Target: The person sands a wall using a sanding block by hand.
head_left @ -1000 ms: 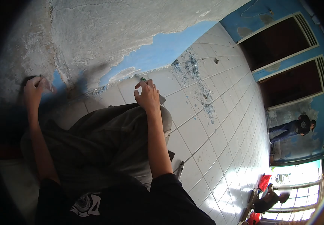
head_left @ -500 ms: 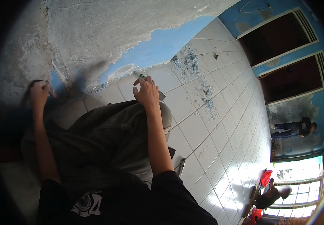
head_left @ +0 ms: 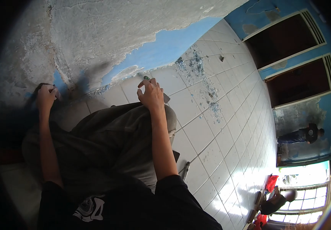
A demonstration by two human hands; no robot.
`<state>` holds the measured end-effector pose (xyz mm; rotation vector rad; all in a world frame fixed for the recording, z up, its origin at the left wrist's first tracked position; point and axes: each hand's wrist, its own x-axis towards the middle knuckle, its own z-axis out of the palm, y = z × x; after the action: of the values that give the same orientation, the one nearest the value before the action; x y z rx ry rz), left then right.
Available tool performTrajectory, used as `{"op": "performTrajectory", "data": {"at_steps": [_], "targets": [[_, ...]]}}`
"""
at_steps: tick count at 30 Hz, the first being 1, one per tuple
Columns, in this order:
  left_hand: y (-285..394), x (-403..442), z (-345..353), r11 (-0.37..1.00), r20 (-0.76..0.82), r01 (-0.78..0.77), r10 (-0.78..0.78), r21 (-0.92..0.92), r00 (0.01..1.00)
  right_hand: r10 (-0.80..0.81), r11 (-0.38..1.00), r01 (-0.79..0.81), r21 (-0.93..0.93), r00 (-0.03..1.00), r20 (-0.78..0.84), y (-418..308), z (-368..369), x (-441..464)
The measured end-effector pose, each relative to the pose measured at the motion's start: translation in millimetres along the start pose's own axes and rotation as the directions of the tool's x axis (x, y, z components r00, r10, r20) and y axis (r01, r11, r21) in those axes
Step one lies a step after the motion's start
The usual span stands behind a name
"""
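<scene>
At the left, my left hand is closed round a dark, flat object held against the wall; what it is cannot be made out. Bare grey plaster covers most of this wall, with a strip of blue paint low down near the floor. My right hand is above my bent knee, fingers curled round a tool with a green end and a flat grey part showing beside the hand. The rest of that tool is hidden by the hand.
Blue and grey paint flakes lie scattered on the white tiled floor. A small dark block and a grey-black tool are on the tiles. One person stands by the far wall; another is near the bright window.
My left hand has shifted right and slightly down along the wall with the dark object. My right hand has hardly moved. The person at the far wall has changed posture.
</scene>
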<state>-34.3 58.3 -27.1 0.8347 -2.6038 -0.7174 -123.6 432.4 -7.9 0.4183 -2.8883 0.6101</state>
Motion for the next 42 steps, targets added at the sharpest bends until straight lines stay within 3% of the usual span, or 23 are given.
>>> {"op": "performTrajectory", "data": {"at_steps": [2,3,4,6,11,15,20,22,24,26,27,32,34,35,38,39,40,42], "targets": [[7.8,5.5,-16.6,0.997,0.113,-0.053,0.046,0.06,0.993,0.006,1.0,-0.006,-0.008,1.0,0.014,1.0,-1.4,1.0],[-3.5,11.7,-18.5,0.987,0.017,-0.105,0.108,-0.121,0.994,0.006,1.0,-0.006,-0.009,1.0,0.01,1.1,-1.1,0.9],[-6.1,13.0,-21.4,0.987,0.018,-0.107,0.11,-0.118,0.994,0.005,1.0,-0.005,-0.008,1.0,0.007,0.7,-0.4,0.6],[0.9,9.7,-36.3,0.968,-0.129,-0.213,0.196,-0.133,0.972,0.005,1.0,-0.005,-0.01,1.0,0.008,0.1,-0.1,1.2],[-4.6,9.6,-3.5,0.984,0.069,-0.075,0.087,-0.164,0.994,-0.02,1.0,0.02,-0.012,1.0,-0.021,1.3,2.9,0.9],[-1.6,10.5,-16.0,0.989,-0.014,-0.117,0.117,-0.093,0.993,-0.008,0.999,0.008,-0.031,1.0,-0.006,1.3,-0.7,0.4],[-18.8,17.1,-16.2,0.965,-0.033,-0.168,0.165,-0.202,0.986,-0.014,0.999,0.015,-0.031,1.0,0.005,3.0,4.6,0.6],[-23.6,11.0,9.9,0.999,0.078,-0.035,0.036,-0.012,0.996,-0.017,0.999,0.016,-0.044,1.0,-0.024,3.6,5.5,0.6],[-7.0,1.4,5.9,0.999,0.005,-0.016,0.015,0.048,1.0,-0.012,1.0,0.012,-0.028,1.0,0.004,1.6,2.0,-0.4],[-5.2,9.8,-13.7,0.991,0.015,-0.129,0.129,0.035,0.992,-0.002,1.0,0.002,-0.01,0.999,0.032,1.3,-0.6,-0.1],[-4.7,11.2,-24.7,0.981,-0.035,-0.165,0.162,-0.099,0.986,-0.001,1.0,0.001,-0.013,1.0,0.02,1.1,-0.2,-0.2],[-5.0,13.3,-38.4,0.973,-0.118,-0.169,0.152,-0.155,0.981,-0.002,1.0,0.002,-0.014,1.0,0.028,3.0,4.1,1.6],[-25.4,21.3,-5.7,0.992,0.151,-0.112,0.103,0.055,0.983,-0.021,0.999,0.02,-0.037,1.0,-0.019,6.1,8.6,1.8],[-19.2,5.2,9.2,0.998,0.016,-0.06,0.06,-0.003,0.998,-0.024,0.999,0.024,-0.039,1.0,-0.019,4.4,7.3,1.3],[-4.3,2.5,2.4,0.995,-0.053,-0.071,0.075,0.074,0.996,-0.011,0.999,0.011,-0.043,1.0,0.009,2.2,0.4,1.4],[2.6,8.0,-16.6,0.991,0.044,-0.132,0.13,0.022,0.99,-0.012,0.999,0.012,-0.043,1.0,0.007,2.1,0.9,0.1],[6.6,8.1,-31.3,0.991,0.044,-0.132,0.13,0.025,0.99,-0.014,0.999,0.014,-0.042,1.0,0.004,1.7,1.6,-0.3],[12.4,5.5,-49.8,0.976,-0.148,-0.188,0.171,-0.112,0.974,-0.012,0.999,0.012,-0.038,1.0,0.011,1.2,2.4,0.6]]}}
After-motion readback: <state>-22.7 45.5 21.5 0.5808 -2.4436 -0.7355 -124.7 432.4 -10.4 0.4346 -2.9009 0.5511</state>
